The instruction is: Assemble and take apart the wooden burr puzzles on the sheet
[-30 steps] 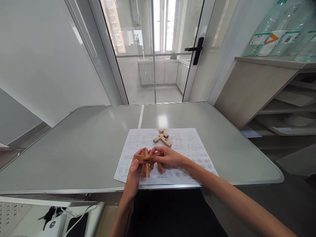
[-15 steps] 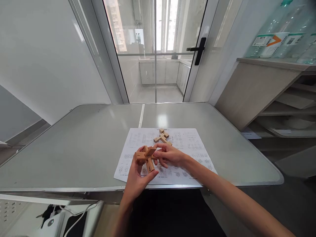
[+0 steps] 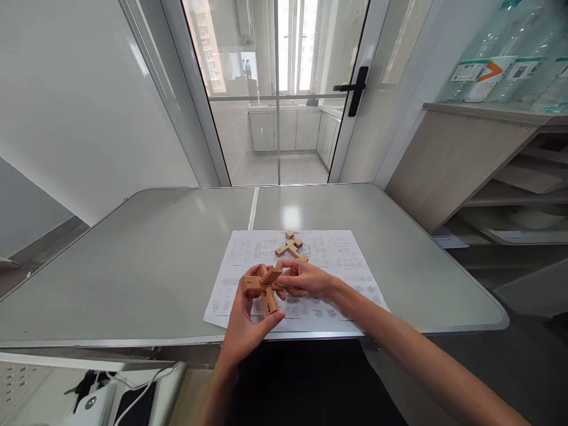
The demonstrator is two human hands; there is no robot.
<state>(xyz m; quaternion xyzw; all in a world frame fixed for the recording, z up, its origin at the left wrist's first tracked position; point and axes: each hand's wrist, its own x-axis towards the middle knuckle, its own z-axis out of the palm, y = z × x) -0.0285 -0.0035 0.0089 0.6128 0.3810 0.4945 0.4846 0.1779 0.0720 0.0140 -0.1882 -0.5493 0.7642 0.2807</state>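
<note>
The left hand [image 3: 243, 331] has fingers and thumb clamped on a wooden burr puzzle [image 3: 265, 284], held above the printed sheet's [image 3: 339, 257] near half; the right hand [image 3: 307, 279] pinches the puzzle's right end. Paler wooden pieces [image 3: 291, 244] lie clustered on the sheet's far part. The grey table [image 3: 146, 260] surrounds the sheet; beyond it stands a glass door [image 3: 296, 130], and well to its right, plastic bottles [image 3: 483, 77].

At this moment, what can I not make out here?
Head view: right end of the brown wooden cross-shaped block assembly, covered by the right hand.
Head view: tiny print on the white paper sheet, too small to read.
Head view: right side of the rightmost clear plastic bottle, cut off by the picture's edge.
</note>
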